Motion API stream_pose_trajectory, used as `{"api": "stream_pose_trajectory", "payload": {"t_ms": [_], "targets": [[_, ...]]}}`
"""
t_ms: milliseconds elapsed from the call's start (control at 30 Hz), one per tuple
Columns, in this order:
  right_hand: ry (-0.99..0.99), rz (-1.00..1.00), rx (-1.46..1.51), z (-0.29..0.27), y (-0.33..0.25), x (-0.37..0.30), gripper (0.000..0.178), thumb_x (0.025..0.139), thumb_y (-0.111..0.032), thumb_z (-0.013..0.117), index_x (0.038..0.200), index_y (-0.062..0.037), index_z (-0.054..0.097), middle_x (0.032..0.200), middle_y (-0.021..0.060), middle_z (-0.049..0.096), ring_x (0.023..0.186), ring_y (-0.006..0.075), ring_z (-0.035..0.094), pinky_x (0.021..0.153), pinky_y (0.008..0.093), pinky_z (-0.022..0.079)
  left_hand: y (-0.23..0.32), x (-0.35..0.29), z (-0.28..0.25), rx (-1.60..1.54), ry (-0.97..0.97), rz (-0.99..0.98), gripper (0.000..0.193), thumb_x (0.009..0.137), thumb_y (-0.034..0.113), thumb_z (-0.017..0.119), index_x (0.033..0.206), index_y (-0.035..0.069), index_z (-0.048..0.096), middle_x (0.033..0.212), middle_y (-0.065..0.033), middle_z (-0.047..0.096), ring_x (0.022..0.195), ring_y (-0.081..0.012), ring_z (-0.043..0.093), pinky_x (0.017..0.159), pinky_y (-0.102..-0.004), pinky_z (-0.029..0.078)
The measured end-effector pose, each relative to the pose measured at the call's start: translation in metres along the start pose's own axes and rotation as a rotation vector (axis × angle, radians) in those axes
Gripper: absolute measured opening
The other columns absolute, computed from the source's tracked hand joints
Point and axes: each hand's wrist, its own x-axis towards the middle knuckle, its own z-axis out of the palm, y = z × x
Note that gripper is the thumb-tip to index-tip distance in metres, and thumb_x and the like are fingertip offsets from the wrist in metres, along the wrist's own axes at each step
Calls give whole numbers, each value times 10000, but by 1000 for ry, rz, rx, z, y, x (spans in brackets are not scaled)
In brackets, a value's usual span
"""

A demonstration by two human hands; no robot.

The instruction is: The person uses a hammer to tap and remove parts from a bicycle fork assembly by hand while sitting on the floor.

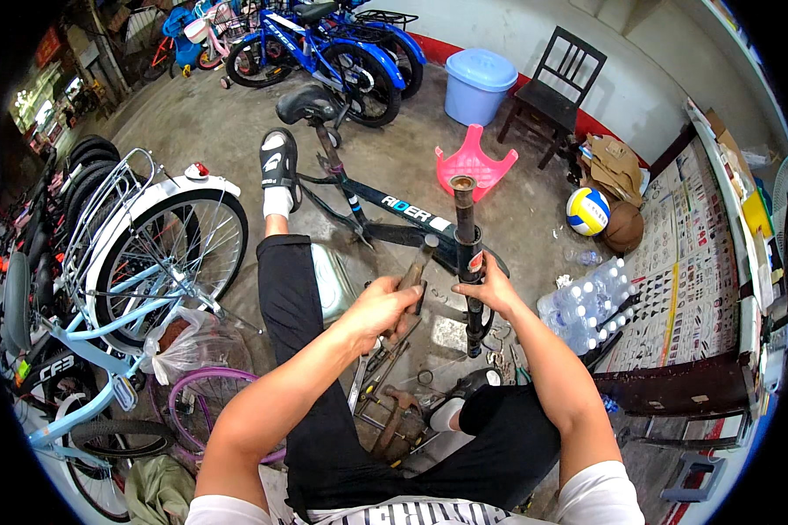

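A small dark bicycle frame (394, 204) lies across the floor ahead of me, its black saddle (306, 105) at the far end. My right hand (492, 287) is closed around its black head tube (470, 258), which stands roughly upright toward me. A worn steel tube (464, 203) with an open, rusty top rises out of the head tube. Just left of it, my left hand (381, 306) is wrapped around a worn metal bar (420, 262) with a rounded upper end. A narrow gap separates bar and head tube. The bar's lower end is partly hidden by my fingers.
Between my legs lie a hammer (400, 407), a wrench (357, 381) and other hand tools. A light-blue bicycle (140, 302) stands left. Ahead are a pink plastic stool (474, 162) and a blue bucket (479, 87). Bottled water (587, 302) and balls (587, 212) sit right.
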Motion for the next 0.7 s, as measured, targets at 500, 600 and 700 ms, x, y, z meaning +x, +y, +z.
{"api": "stream_pose_trajectory", "payload": {"t_ms": [500, 600, 700], "targets": [[-63, 522, 1070, 22, 0, -15, 300, 878, 35, 658, 1156, -40, 578, 1005, 89, 708, 882, 237, 718, 819, 383, 590, -20, 22, 7, -109, 108, 44, 230, 1030, 291, 600, 995, 68, 555, 776, 12, 524, 581, -95, 503, 476, -283, 400], [-26, 533, 1030, 29, 1, -14, 253, 856, 23, 682, 1080, -75, 616, 1008, 56, 703, 883, 192, 699, 786, 352, 550, 0, 1, 37, -185, -3, -69, 226, 1036, 291, 595, 1071, 67, 586, 834, 5, 585, 568, -93, 523, 440, -283, 372], [-16, 467, 1074, 30, 9, -15, 264, 850, 18, 700, 1079, -84, 620, 1035, 46, 701, 912, 174, 691, 790, 334, 550, 17, 8, 52, -256, -267, -149, 235, 1046, 288, 570, 1098, 61, 606, 835, 0, 602, 567, -94, 522, 446, -275, 367]]}}
